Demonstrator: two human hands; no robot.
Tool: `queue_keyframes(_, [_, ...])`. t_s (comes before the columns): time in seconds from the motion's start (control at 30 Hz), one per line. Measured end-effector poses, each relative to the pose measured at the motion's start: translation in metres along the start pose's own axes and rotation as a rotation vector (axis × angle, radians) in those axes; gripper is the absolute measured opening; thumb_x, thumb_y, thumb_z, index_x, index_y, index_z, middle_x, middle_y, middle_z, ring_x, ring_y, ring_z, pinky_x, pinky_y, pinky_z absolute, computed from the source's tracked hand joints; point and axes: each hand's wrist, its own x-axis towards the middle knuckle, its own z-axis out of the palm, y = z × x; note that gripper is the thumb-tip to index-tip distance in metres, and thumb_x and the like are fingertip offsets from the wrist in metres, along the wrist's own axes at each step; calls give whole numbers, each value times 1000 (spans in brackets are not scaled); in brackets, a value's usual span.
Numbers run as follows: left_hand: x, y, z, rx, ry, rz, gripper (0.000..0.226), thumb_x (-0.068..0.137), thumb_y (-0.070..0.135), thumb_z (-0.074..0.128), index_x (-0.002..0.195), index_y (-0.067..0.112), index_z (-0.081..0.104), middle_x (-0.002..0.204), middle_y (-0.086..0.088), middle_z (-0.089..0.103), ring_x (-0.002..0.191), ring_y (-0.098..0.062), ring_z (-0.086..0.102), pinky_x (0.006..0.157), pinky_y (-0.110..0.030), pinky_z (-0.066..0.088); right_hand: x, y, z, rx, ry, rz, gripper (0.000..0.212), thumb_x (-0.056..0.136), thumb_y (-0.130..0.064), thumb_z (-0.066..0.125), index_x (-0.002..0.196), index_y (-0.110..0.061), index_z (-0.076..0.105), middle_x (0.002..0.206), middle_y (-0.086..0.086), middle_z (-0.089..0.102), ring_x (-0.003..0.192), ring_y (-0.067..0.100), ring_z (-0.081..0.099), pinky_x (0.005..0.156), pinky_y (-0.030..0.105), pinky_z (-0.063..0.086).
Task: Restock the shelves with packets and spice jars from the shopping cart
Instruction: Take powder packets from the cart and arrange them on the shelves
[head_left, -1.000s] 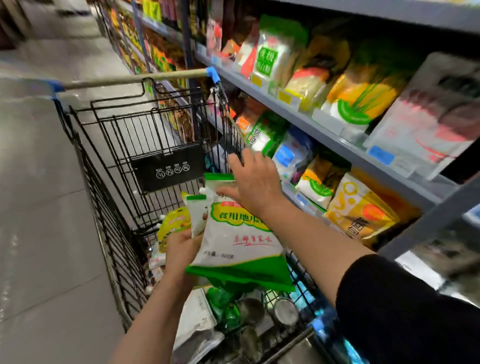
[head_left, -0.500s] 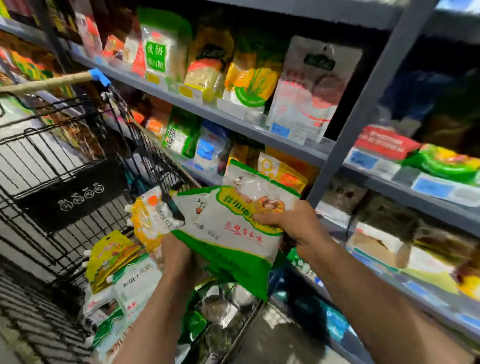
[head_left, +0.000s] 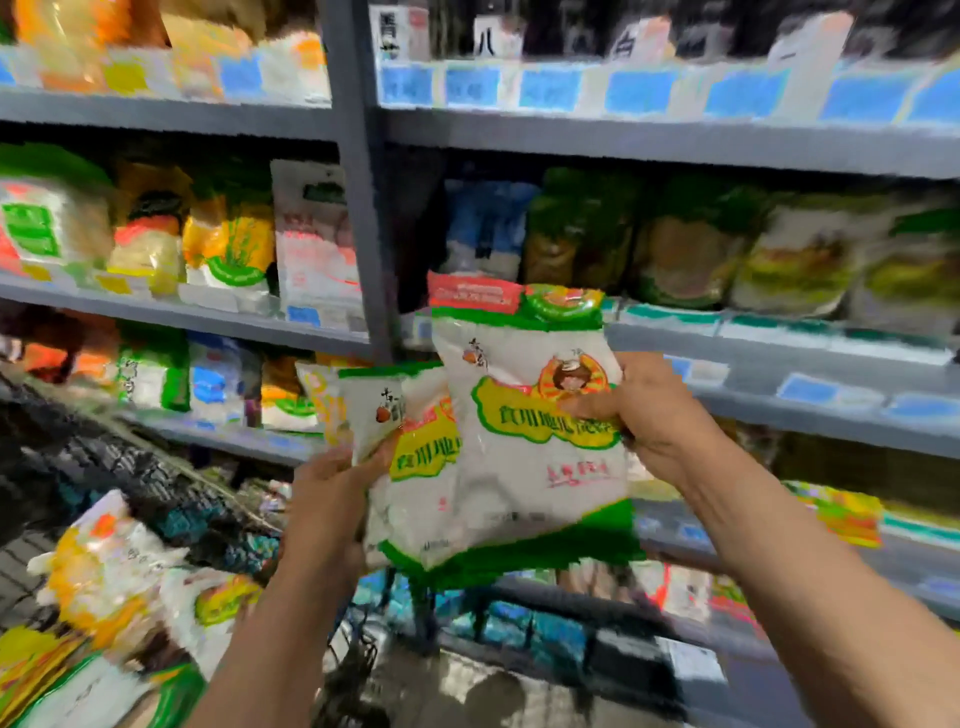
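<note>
Head view: the only view; blurred by motion, so fine print and small items cannot be read.
Front packet (head_left: 524, 447): white pouch with green bands, held upright in mid-air in front of the shelves (head_left: 779, 358), above the cart (head_left: 130, 467) edge.
Back packet (head_left: 410, 467): same kind, just left of and partly behind the front one, touching it.
Right hand (head_left: 649, 415): the grip pinches the front packet's right edge, thumb on the face, fingers hidden behind.
Left hand (head_left: 332, 499): the grip clasps the back packet low on its left side; a yellow pouch (head_left: 324, 400) shows just above it, and whether that is held too I cannot tell.
Handling: looks like a soft, powder-filled bag, fairly light, with slick film; it probably sags and slides if pinched by one corner.
Where to hold: likely best across the full body or by the sealed top band, not the loose middle.
Cart: near left, more packets (head_left: 104, 571) lie in it.
Shelves: far and right, stocked with similar pouches.
</note>
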Motion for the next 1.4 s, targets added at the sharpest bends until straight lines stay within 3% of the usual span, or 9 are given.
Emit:
queue_keyframes(0.17, [-14, -5, 92, -11, -164, 56, 9, 87, 1, 62, 87, 5, 69, 73, -7, 75, 61, -18, 72, 51, -29, 57, -28, -19, -92, 7, 127, -46, 27, 69, 15, 69, 88, -5, 70, 78, 12, 73, 69, 26, 69, 72, 41, 58])
queue_keyframes(0.37, [-12, -28, 173, 4, -255, 47, 5, 83, 2, 67, 86, 1, 71, 88, -19, 73, 67, -24, 71, 65, -38, 60, -41, -18, -172, 14, 358, -36, 28, 68, 12, 73, 91, -5, 70, 88, 16, 73, 82, 33, 69, 79, 46, 56])
queue_keyframes(0.6, [21, -10, 243, -17, -397, 45, 9, 89, 2, 62, 88, 5, 70, 77, -8, 75, 64, -19, 71, 57, -32, 59, -31, -29, -232, 191, 535, -43, 20, 73, 18, 63, 80, 0, 63, 55, 7, 68, 47, 18, 65, 46, 30, 55])
queue_keyframes(0.77, [60, 0, 301, -32, -530, 36, 9, 90, 2, 61, 86, 3, 68, 72, -6, 74, 61, -18, 70, 57, -32, 59, -22, -46, -273, 256, 754, -45, 19, 73, 20, 61, 78, 2, 60, 49, 8, 65, 40, 18, 62, 39, 32, 53])
queue_keyframes(0.97, [93, -21, 360, -39, -554, -24, 7, 87, 3, 66, 91, 6, 72, 96, -14, 73, 80, -26, 67, 87, -53, 54, -7, -52, -327, 197, 1017, -59, 29, 70, 17, 67, 96, 7, 61, 56, 12, 67, 43, 19, 63, 42, 35, 54])
queue_keyframes(1.03, [99, -29, 373, -48, -527, -62, 5, 88, 2, 64, 85, 3, 68, 82, -14, 73, 70, -23, 69, 75, -50, 59, 1, -51, -342, 185, 1084, -72, 29, 71, 17, 66, 97, 10, 59, 72, 21, 67, 46, 22, 62, 40, 31, 53])
queue_keyframes(1.13, [104, -32, 392, -60, -479, -106, 19, 91, -5, 57, 73, 2, 57, 54, -8, 66, 40, -11, 62, 39, -26, 52, 19, -47, -368, 142, 1117, -98, 29, 74, 16, 64, 101, 6, 58, 82, 21, 63, 58, 24, 62, 40, 28, 52])
queue_keyframes(1.27, [113, -40, 413, -55, -403, -132, 22, 80, -17, 59, 66, -1, 54, 45, -7, 61, 37, -15, 59, 38, -29, 51, 62, -33, -402, 21, 1125, -64, 25, 74, 12, 64, 92, 4, 49, 89, 19, 51, 71, 24, 54, 47, 27, 45])
queue_keyframes(1.4, [114, -51, 430, 34, -294, -56, 28, 78, -19, 58, 60, 0, 50, 56, -8, 51, 34, -9, 48, 35, -16, 38, 101, -14, -417, -7, 971, 42, 12, 87, 13, 53, 96, 6, 56, 96, 12, 55, 87, 21, 49, 60, 21, 44])
